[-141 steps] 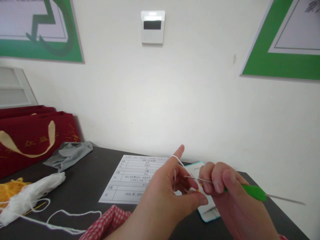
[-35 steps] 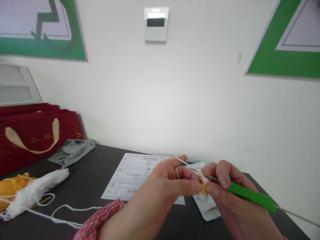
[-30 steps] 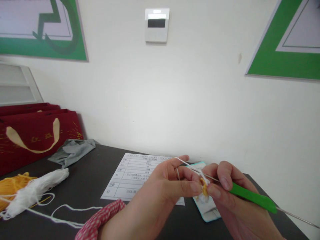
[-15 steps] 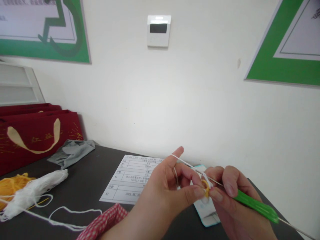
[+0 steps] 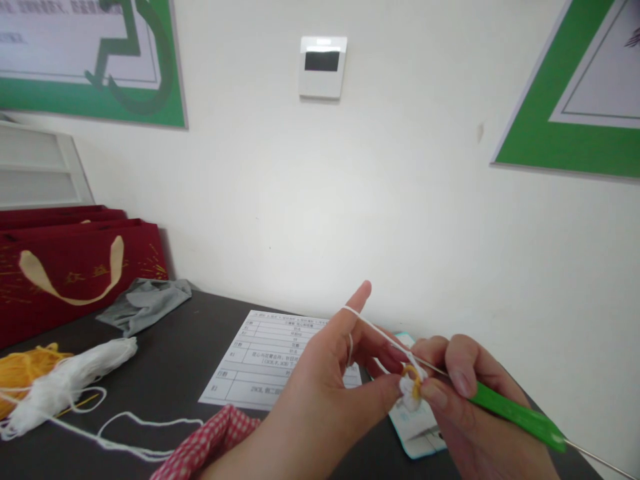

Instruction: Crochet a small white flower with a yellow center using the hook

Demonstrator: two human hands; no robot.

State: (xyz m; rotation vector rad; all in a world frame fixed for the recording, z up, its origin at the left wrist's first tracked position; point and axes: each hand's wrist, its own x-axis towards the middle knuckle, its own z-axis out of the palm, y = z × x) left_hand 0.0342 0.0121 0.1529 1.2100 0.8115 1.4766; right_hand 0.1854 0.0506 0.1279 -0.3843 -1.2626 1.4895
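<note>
My left hand (image 5: 335, 373) pinches a small white and yellow crochet piece (image 5: 411, 392) between thumb and fingers. Its index finger points up, with a strand of white yarn (image 5: 376, 328) running over it down to the piece. In my right hand (image 5: 465, 393) is a crochet hook with a green handle (image 5: 520, 415), held like a pen. The hook's thin metal shaft reaches the top of the piece, where white yarn loops around it. The right thumb and fingertips touch the piece's right edge. The hook's very tip is hard to make out.
A printed sheet (image 5: 235, 373) and a white, teal-edged packet (image 5: 417, 430) lie on the dark table (image 5: 165, 360), partly behind my hands. White yarn (image 5: 75, 380) and yellow yarn (image 5: 30, 367) lie at left. Behind them are grey cloth (image 5: 145, 305) and red gift bags (image 5: 100, 293).
My left index finger has stretched up a little more. The left fingertips have shifted on the crochet piece, so more of its white part shows. The view has moved slightly.
</note>
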